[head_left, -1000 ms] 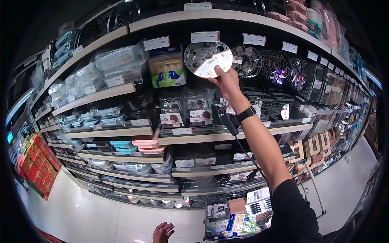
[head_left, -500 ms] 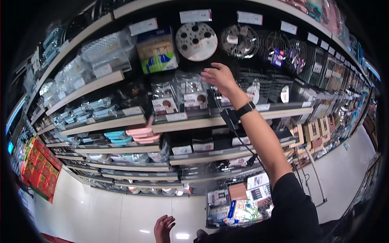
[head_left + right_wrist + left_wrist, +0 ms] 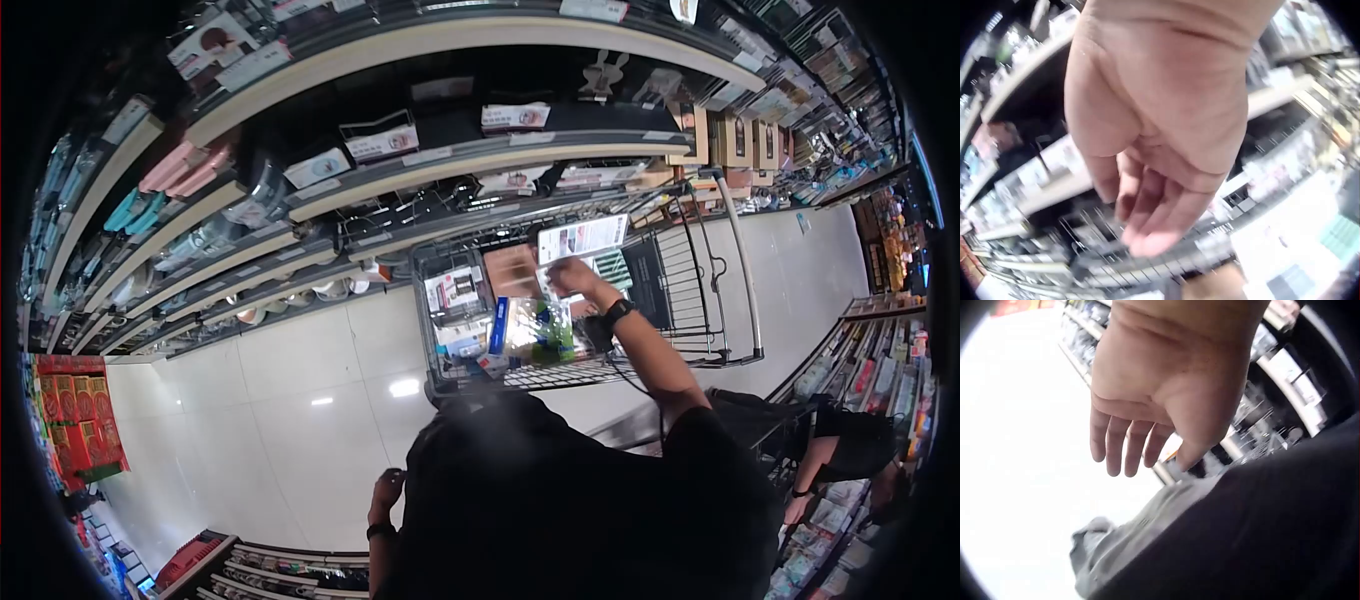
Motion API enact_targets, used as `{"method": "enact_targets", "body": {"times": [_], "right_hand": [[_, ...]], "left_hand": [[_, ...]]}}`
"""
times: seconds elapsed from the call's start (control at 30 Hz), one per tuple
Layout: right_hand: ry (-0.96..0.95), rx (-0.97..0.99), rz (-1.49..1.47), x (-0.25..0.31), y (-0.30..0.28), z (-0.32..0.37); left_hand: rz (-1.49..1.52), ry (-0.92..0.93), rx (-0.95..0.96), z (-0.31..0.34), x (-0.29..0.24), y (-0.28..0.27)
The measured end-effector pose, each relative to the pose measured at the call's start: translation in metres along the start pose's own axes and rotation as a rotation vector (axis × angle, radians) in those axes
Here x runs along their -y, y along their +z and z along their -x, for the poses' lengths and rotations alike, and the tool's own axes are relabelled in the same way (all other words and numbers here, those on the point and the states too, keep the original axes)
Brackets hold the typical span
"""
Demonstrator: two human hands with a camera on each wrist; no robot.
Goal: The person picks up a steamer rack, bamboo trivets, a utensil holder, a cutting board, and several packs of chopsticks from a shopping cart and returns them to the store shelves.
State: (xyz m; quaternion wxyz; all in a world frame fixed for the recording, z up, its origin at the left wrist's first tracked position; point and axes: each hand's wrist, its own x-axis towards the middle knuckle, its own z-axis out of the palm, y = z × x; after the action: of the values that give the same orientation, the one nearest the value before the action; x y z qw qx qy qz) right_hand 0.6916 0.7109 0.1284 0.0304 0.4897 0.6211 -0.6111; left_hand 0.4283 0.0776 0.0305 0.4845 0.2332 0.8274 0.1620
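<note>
My right hand (image 3: 577,280) hovers over the shopping cart (image 3: 740,260), close above the packages in it. In the right wrist view its fingers (image 3: 1154,237) hang loosely curled with nothing between them. Near it in the cart lie a flat brown package (image 3: 505,270), a white printed pack (image 3: 585,238) and a blue, clear and green bag (image 3: 540,335). A white and dark box (image 3: 455,290) sits at the cart's left end. Low beside the body is my left hand (image 3: 388,490); the left wrist view shows its palm and relaxed fingers (image 3: 1136,444), holding nothing.
Store shelves (image 3: 470,50) with kitchenware curve along the far side of the cart. Red boxes (image 3: 80,420) are stacked at the far left on the pale tiled floor (image 3: 290,370). Another person (image 3: 850,440) bends by a shelf at the lower right.
My right hand has left the round perforated metal disc, which hangs on the rack half a second ago, and dropped to over the cart. The head view has tilted down and turned right.
</note>
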Motion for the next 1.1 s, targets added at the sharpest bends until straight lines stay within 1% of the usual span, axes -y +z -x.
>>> {"method": "enact_targets", "body": {"times": [0.03, 0.1, 0.17, 0.2, 0.23, 0.27, 0.3, 0.33, 0.37, 0.4, 0.43, 0.47, 0.5, 0.53, 0.57, 0.63, 0.67, 0.7, 0.77, 0.8, 0.83, 0.87, 0.9, 0.93, 0.97, 1.0, 1.03, 1.1], "right_hand": [[0.035, -0.054, 0.149, -0.031, 0.005, 0.003], [0.025, -0.055, 0.539, -0.097, 0.016, -0.003], [-0.104, -0.086, 0.695, -0.138, 0.035, -0.013], [-0.009, -0.047, 0.614, -0.105, 0.039, 0.005], [-0.086, 0.004, 0.646, -0.092, 0.042, 0.002], [-0.255, -0.055, 0.466, -0.112, 0.048, -0.016], [-0.393, -0.123, 0.373, -0.125, 0.058, -0.043], [-0.294, -0.141, 0.409, -0.139, 0.062, -0.064], [-0.177, -0.105, 0.529, -0.122, 0.063, -0.063], [-0.139, -0.073, 0.593, -0.117, 0.068, -0.066], [-0.105, -0.041, 0.657, -0.117, 0.072, -0.070], [-0.175, -0.062, 0.847, -0.147, 0.081, -0.091], [-0.251, -0.085, 1.039, -0.178, 0.092, -0.108], [-0.139, -0.179, 1.033, -0.141, 0.094, -0.076], [-0.148, -0.170, 1.038, -0.131, 0.091, -0.069], [-0.017, 0.179, 0.924, -0.124, 0.084, -0.063], [-0.024, 0.156, 0.799, -0.126, 0.083, -0.059], [-0.031, 0.162, 0.805, -0.125, 0.081, -0.059], [-0.033, 0.324, 0.698, -0.125, 0.075, -0.057], [-0.108, 0.314, 0.782, -0.124, 0.074, -0.054], [-0.109, 0.316, 0.782, -0.135, 0.072, -0.060], [-0.133, 0.371, 0.741, -0.146, 0.070, -0.064], [-0.157, 0.422, 0.698, -0.154, 0.066, -0.069], [-0.160, 0.420, 0.698, -0.135, 0.056, -0.064], [-0.078, 0.417, 0.667, -0.114, 0.042, -0.059], [0.002, 0.416, 0.635, -0.093, 0.031, -0.053], [-0.081, 0.491, 0.361, -0.091, 0.014, -0.054], [-0.185, 0.489, -0.195, -0.061, -0.006, -0.027]], "left_hand": [[-0.011, -0.067, 0.084, 0.007, 0.006, 0.008], [-0.005, -0.136, 0.116, 0.021, 0.010, 0.018], [0.013, -0.238, 0.141, 0.033, 0.001, 0.020], [0.021, -0.292, 0.152, 0.040, -0.004, 0.021], [0.028, -0.348, 0.161, 0.048, -0.007, 0.020], [0.035, -0.403, 0.168, 0.056, -0.011, 0.019], [0.044, -0.458, 0.174, 0.065, 0.002, 0.023], [-0.143, -0.085, 0.111, 0.036, 0.092, 0.046], [-0.153, -0.159, 0.190, 0.035, 0.054, 0.029], [-0.353, 0.005, 0.176, 0.033, 0.023, 0.013], [-0.175, -0.056, 0.032, 0.033, -0.007, 0.009], [-0.157, 0.021, -0.042, 0.025, -0.018, 0.006], [-0.124, 0.094, -0.057, 0.019, -0.025, 0.001], [0.060, -0.025, -0.102, 0.016, -0.049, -0.001], [0.032, 0.017, -0.123, 0.016, -0.071, -0.005], [0.155, 0.003, -0.169, 0.020, -0.117, -0.006], [0.162, -0.004, -0.178, 0.020, -0.122, 0.000], [0.165, -0.012, -0.161, 0.019, -0.121, 0.006], [0.170, -0.021, -0.147, 0.017, -0.120, 0.014], [0.059, 0.084, -0.123, 0.016, -0.114, 0.019], [-0.055, 0.188, -0.096, 0.020, -0.129, 0.017], [-0.011, 0.074, -0.111, 0.026, -0.145, 0.017], [-0.014, 0.074, -0.110, 0.025, -0.149, 0.014], [0.036, 0.045, -0.117, 0.022, -0.152, 0.012], [0.089, 0.013, -0.127, 0.020, -0.153, 0.010], [0.105, 0.073, -0.144, 0.018, -0.156, 0.005], [0.217, 0.099, -0.141, 0.017, -0.166, -0.002], [0.365, 0.039, -0.110, 0.019, -0.221, -0.023]]}}
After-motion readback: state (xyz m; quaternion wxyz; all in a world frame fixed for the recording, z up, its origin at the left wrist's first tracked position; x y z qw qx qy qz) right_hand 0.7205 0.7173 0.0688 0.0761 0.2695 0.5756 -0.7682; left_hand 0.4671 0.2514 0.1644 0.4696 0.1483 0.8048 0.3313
